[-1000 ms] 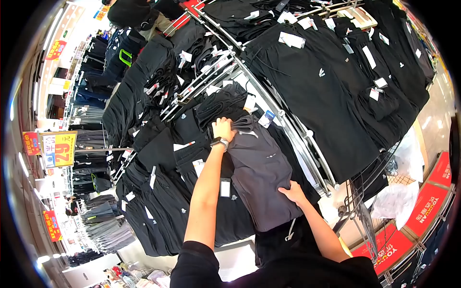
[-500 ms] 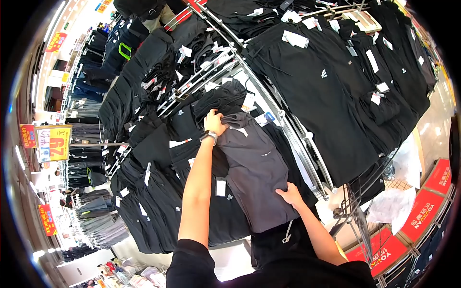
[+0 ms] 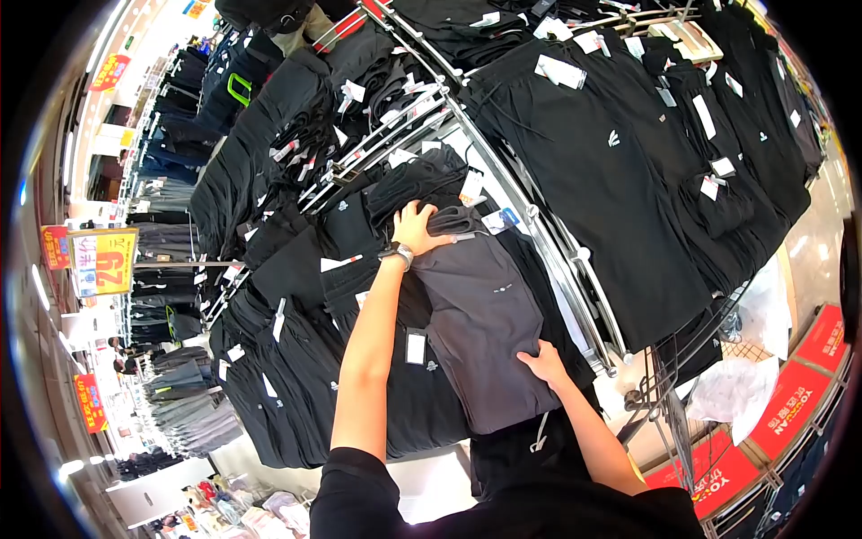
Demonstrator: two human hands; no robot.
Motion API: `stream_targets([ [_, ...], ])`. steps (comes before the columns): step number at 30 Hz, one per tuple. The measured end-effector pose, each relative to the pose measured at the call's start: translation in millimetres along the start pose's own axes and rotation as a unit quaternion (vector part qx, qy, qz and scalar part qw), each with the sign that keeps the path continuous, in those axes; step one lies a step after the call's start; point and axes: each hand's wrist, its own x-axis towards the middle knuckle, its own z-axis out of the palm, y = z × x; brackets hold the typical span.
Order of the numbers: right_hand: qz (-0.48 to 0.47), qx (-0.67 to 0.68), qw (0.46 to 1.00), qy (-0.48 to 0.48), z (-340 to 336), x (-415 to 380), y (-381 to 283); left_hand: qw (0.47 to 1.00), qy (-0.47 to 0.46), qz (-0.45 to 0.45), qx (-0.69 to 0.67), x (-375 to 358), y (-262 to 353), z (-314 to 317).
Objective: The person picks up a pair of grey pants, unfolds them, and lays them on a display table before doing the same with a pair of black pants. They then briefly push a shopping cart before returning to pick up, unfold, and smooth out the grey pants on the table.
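Observation:
A pair of dark grey trousers (image 3: 489,310), with a small light logo, lies lengthwise in front of me on stacked black trousers. My left hand (image 3: 417,234), wearing a watch on the wrist, rests at the folded waistband end with thumb and fingers spread apart. Near the lower right edge, my right hand (image 3: 543,366) grips the grey trousers; its thumb is on top and the other fingers are hidden under the cloth. A white tag (image 3: 415,348) lies on the black trousers to the left.
A metal rail (image 3: 539,225) separates this stack from more black trousers (image 3: 584,180) on the right. Folded black trousers (image 3: 269,359) fill the left side. A yellow price sign (image 3: 112,262) stands farther left. Clear plastic wrap (image 3: 736,391) and red panels (image 3: 790,409) are at lower right.
My left hand has shifted slightly right at the waistband, its thumb now stretched out over the cloth. The right hand keeps its hold, and the view has shifted a little.

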Motion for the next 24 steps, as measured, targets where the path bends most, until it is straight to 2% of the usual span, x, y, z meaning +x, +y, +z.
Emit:
stream_targets([
  [2, -0.013, -0.019, 0.999, 0.024, 1, 1, 1, 0.999, 0.024, 0.019, -0.025, 3, 8, 6],
  [9, -0.003, -0.028, 1.0, -0.003, -1, 3, 3, 0.996, 0.075, 0.008, 0.046, 12, 10, 29],
  [11, 0.0, -0.015, 1.0, -0.004, -1, 1, 0, 0.998, 0.013, -0.025, 0.064, 14, 10, 28],
  [13, -0.006, -0.013, 1.0, -0.011, -2, -1, -1, 0.996, 0.01, -0.039, 0.076, 12, 9, 24],
  [15, -0.014, -0.01, 1.0, -0.013, -3, 0, 0, 0.999, 0.037, 0.0, 0.026, 11, 5, 19],
  [18, -0.026, 0.025, 0.999, 0.0, 1, 4, 8, 0.995, 0.089, 0.036, 0.042, -4, 9, -2],
  [24, -0.091, -0.019, 0.995, 0.04, 0, 0, -3, 0.974, 0.178, 0.09, 0.112, -3, -13, -25],
])
